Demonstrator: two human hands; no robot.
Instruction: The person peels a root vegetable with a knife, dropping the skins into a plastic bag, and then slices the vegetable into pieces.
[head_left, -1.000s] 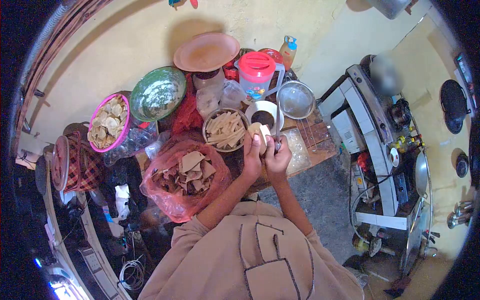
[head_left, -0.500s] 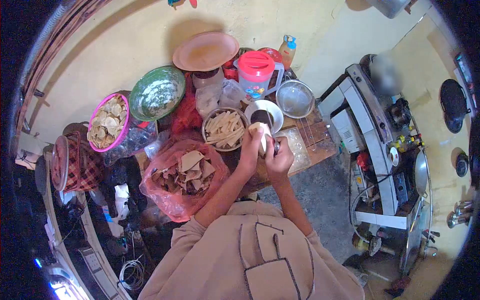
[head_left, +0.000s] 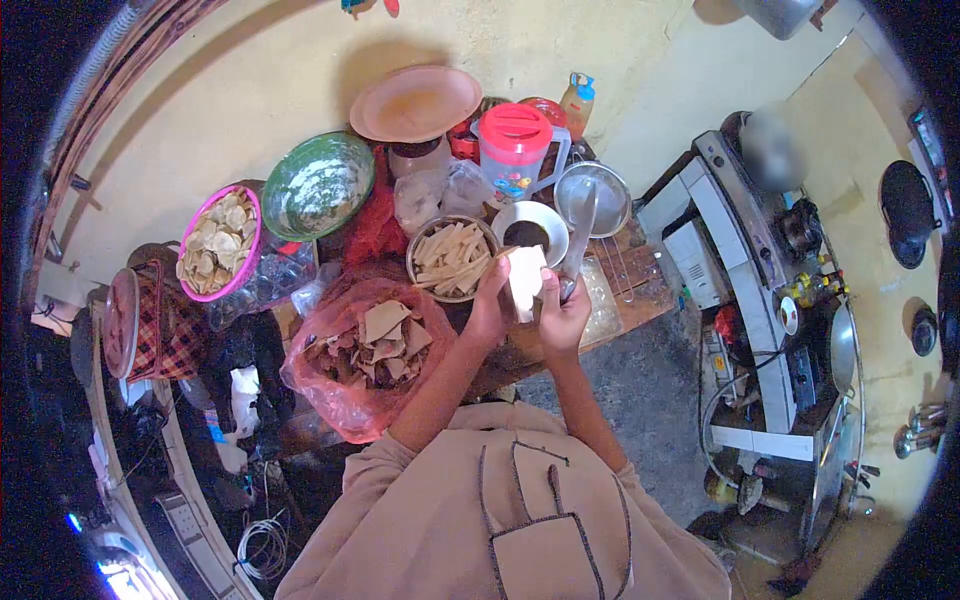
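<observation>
From my station I see the pale flat dough sheet [head_left: 525, 275] spread wider than a second ago, and the long metal spoon [head_left: 580, 232] now points to 12 o'clock. The left hand [head_left: 488, 300] pinches the sheet's edge. The right hand [head_left: 562, 312] is closed round the spoon. Both are above the wooden tabletop [head_left: 640, 285], at 4 o'clock from the steel bowl of dough strips [head_left: 450, 258].

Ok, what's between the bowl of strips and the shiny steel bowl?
In the head view, a white bowl of dark filling sits between the bowl of strips and the steel bowl.
</observation>
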